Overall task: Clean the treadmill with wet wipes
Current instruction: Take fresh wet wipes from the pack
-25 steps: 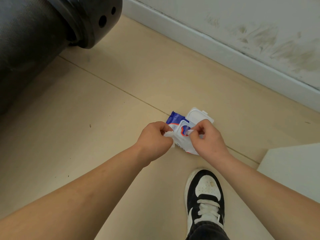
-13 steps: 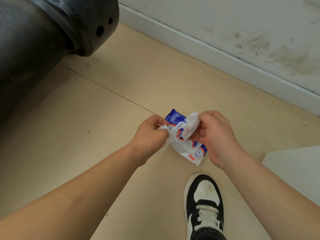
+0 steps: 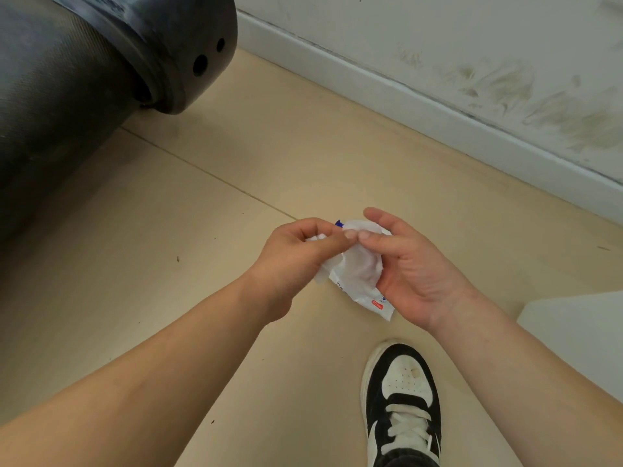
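Note:
A white wet wipe (image 3: 358,264) hangs crumpled between my two hands above the floor. My left hand (image 3: 296,261) pinches its left part between thumb and fingers. My right hand (image 3: 411,264) holds the wipe's right side with thumb and forefinger, palm turned toward me. Under the wipe lies the white and blue wipes pack (image 3: 374,301) on the beige floor, mostly hidden. The black rounded end of the treadmill (image 3: 141,55) fills the upper left corner, well away from both hands.
A white skirting board (image 3: 421,106) and a scuffed wall run across the top right. My black and white sneaker (image 3: 403,402) stands at the bottom, below the hands. A pale flat panel (image 3: 580,335) lies at the right edge. Beige tiles (image 3: 168,264) cover the floor.
The wipe has come out of the pack, and both hands have lifted it and spread it a little. The pack's lid is no longer visible.

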The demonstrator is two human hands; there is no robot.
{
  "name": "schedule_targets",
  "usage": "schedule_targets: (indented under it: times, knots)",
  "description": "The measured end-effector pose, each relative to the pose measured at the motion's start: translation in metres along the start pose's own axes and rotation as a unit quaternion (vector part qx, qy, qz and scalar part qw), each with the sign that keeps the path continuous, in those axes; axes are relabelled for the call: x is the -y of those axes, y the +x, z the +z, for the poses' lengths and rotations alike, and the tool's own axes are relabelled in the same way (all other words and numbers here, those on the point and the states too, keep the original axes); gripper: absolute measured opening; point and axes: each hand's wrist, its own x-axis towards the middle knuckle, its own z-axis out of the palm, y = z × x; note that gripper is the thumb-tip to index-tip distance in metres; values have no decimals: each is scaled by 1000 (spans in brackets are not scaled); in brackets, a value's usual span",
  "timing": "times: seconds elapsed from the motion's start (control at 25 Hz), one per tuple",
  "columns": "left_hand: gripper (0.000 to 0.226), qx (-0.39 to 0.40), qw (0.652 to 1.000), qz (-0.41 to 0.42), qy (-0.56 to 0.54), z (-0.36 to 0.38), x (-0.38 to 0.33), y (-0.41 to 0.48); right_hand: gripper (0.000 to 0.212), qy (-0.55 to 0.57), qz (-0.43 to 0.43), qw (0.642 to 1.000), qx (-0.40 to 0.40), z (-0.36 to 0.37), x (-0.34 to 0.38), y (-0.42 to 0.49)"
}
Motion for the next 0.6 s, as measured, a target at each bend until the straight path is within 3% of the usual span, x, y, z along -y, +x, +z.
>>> schedule_targets:
  times: [0.08,0.24,0.4,0.52,0.6]
  knots:
    - [13,-6,1000,0,-27,-6,-3,0,54,-19,-8,1000,20,0,-1,0]
    - [8,-15,996,-15,-81,-15,-11,-1,50,-169,-9,985,14,1,-5,7]
    - [6,-54,995,3,-87,-27,-18,-4,38,-111,-1,993,-31,-1,-5,16]
    - [14,-75,993,16,-88,-40,-22,-4,33,-89,-4,995,-37,11,-7,23]
    - [14,-92,990,20,-108,-50,-28,-7,36,-79,39,996,-18,34,-5,29]
